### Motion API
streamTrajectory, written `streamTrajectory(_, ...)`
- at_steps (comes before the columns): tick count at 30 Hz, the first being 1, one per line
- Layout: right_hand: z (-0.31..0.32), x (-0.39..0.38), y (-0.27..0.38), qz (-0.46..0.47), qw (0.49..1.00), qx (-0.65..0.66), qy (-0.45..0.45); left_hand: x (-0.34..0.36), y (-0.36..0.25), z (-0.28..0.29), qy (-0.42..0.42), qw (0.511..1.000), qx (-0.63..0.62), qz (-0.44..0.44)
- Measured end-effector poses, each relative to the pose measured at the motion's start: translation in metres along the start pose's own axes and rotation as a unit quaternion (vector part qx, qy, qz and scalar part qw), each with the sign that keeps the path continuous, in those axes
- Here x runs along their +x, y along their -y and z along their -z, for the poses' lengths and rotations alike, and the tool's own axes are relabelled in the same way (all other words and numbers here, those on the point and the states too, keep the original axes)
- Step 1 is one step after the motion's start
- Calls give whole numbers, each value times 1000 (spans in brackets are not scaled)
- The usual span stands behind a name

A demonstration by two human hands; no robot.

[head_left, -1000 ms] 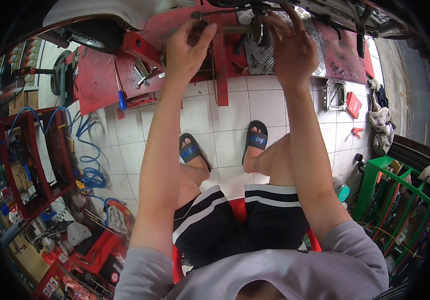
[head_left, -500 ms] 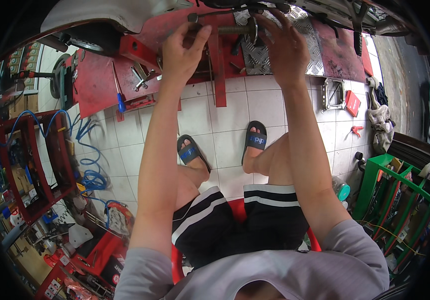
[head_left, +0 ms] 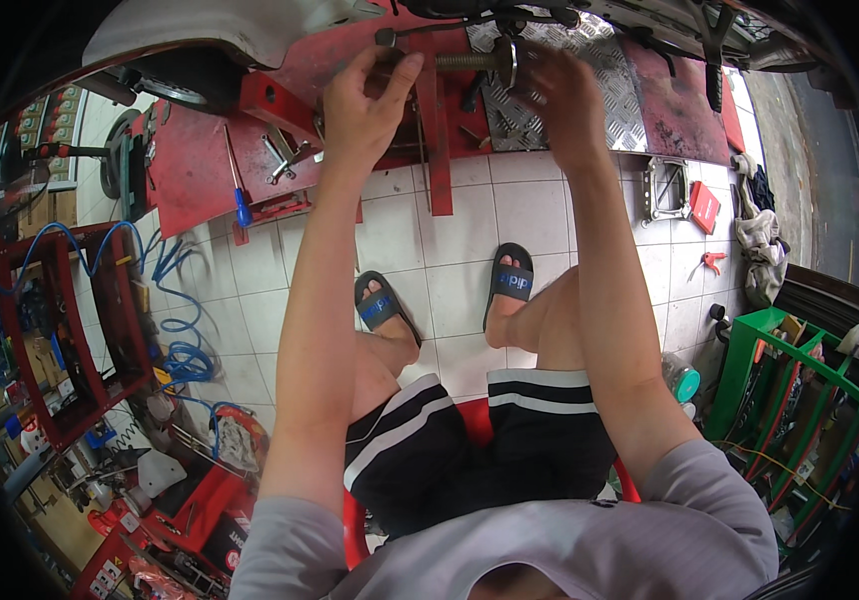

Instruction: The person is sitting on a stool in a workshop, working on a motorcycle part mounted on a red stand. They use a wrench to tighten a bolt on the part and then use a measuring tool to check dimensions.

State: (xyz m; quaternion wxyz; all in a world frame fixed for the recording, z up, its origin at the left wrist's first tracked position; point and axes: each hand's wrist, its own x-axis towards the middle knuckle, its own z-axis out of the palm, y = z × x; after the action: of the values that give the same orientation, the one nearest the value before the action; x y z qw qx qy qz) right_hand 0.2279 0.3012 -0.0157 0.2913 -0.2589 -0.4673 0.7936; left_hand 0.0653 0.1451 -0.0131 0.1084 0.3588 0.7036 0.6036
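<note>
My left hand (head_left: 375, 95) is closed around the left end of a horizontal threaded metal rod (head_left: 465, 61), by a dark head near the top of the view; what exactly the fingers hold is partly hidden. At the rod's right end stands a round metal disc (head_left: 507, 62). My right hand (head_left: 555, 95) is beside that disc, fingers curled and smeared by motion, so their grip is unclear. Behind the rod is a red upright steel bar (head_left: 440, 160). A motorbike's pale body panel (head_left: 170, 30) and dark underside hang over the red lift platform (head_left: 190, 160).
A blue-handled screwdriver (head_left: 242, 200) and wrenches (head_left: 280, 160) lie on the platform beside a red bracket (head_left: 270, 95). At left are a red cart (head_left: 30, 330) and coiled blue hose (head_left: 185, 355); at right a green rack (head_left: 780, 380), a metal frame (head_left: 668, 190) and rags (head_left: 760, 250).
Both hands and the rod have shifted slightly left. My right hand's fingers have dropped from above the disc to beside it and are now blurred.
</note>
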Motion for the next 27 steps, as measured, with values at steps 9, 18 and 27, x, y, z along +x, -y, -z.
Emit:
streamTrajectory(9,-20,-4,2,40,992,47,111,-1,-4,2,-6,1000,14,-8)
streamTrajectory(18,-7,1,-1,-79,990,-15,118,-4,-5,-5,-3,999,-17,-35)
streamTrajectory(27,-16,-5,9,15,990,83,116,-9,-12,-16,-61,996,-2,-62)
